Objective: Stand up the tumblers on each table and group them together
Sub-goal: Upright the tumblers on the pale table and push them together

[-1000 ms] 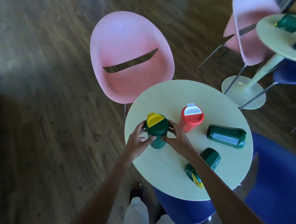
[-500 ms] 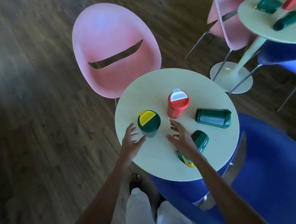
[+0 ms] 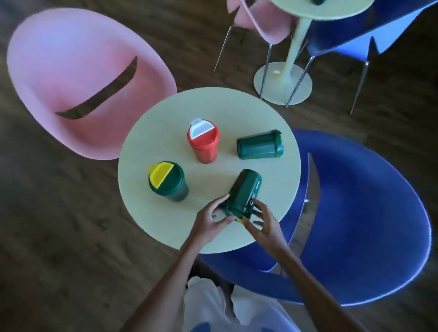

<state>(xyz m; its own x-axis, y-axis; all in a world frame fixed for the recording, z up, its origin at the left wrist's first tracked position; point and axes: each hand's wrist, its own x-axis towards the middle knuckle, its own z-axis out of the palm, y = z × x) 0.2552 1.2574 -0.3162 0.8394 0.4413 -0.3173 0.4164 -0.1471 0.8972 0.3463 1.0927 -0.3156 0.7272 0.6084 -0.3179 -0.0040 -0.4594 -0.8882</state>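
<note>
On the round pale table (image 3: 159,133) a green tumbler with a yellow lid flap (image 3: 168,181) stands upright at the left. A red tumbler with a white flap (image 3: 204,143) stands upright near the middle. A plain green tumbler (image 3: 260,145) lies on its side at the right. Another green tumbler with a yellow lid (image 3: 244,192) lies tilted near the front edge. My left hand (image 3: 211,224) and my right hand (image 3: 264,226) both grip its lid end, one on each side.
A pink chair (image 3: 84,79) stands behind the table on the left, a blue chair (image 3: 364,208) at the right. A second round table (image 3: 320,3) at the top right carries more tumblers lying down, with a pink and a blue chair beside it. The floor is dark wood.
Both hands let go of the upright green tumbler with the yellow flap, moved right, and closed on the lying green tumbler near the front edge. The camera view shifted.
</note>
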